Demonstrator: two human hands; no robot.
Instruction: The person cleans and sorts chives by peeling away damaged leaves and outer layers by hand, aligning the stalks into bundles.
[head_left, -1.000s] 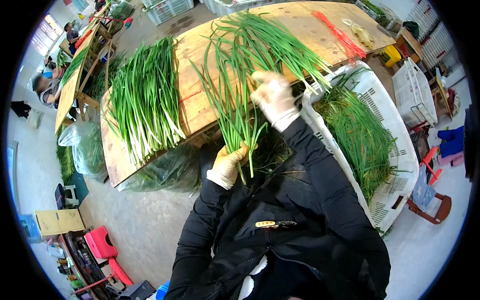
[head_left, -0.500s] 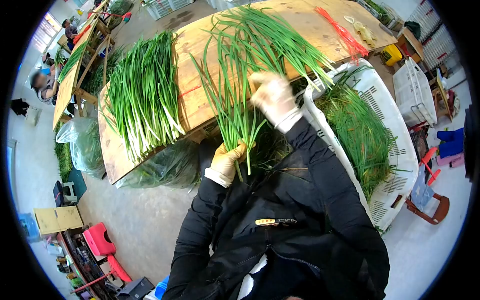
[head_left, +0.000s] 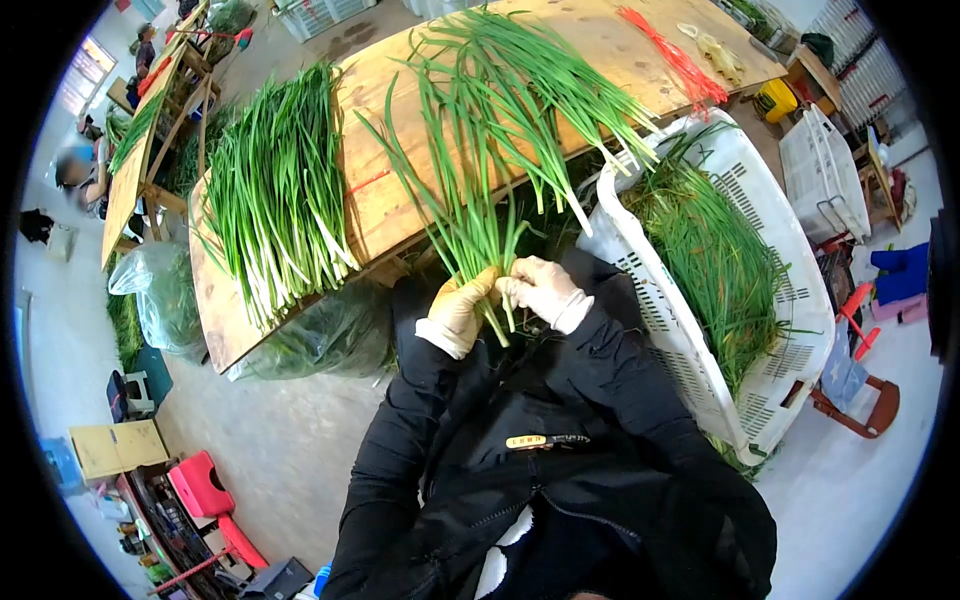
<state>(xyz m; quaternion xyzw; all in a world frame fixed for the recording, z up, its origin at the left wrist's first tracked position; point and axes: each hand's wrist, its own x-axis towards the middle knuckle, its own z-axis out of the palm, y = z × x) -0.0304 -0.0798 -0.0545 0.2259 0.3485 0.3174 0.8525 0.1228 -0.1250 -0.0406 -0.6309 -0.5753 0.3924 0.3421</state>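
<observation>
Both hands, in pale gloves, meet low in front of the table's near edge. My left hand [head_left: 458,312] is closed around the lower stalks of a small bunch of garlic chives [head_left: 468,235], whose leaves fan up over the table. My right hand [head_left: 545,290] pinches at the same stalks from the right, its fingertips partly hidden. A loose pile of garlic chives [head_left: 545,85] lies beyond, some stalk ends overhanging the edge. To the left, a thick, lined-up row of garlic chives [head_left: 285,190] rests with its pale ends toward me.
The wooden table [head_left: 378,215] carries red ties [head_left: 680,60] at its far right. A white slotted crate [head_left: 690,385] with loose green leaves [head_left: 710,270] stands at my right. Stuffed plastic bags [head_left: 325,335] sit below the table. Another person [head_left: 88,180] is at the left bench.
My right hand has come down and back from above the table to the bunch, beside my left hand. Several stalks of the loose pile now hang farther over the edge.
</observation>
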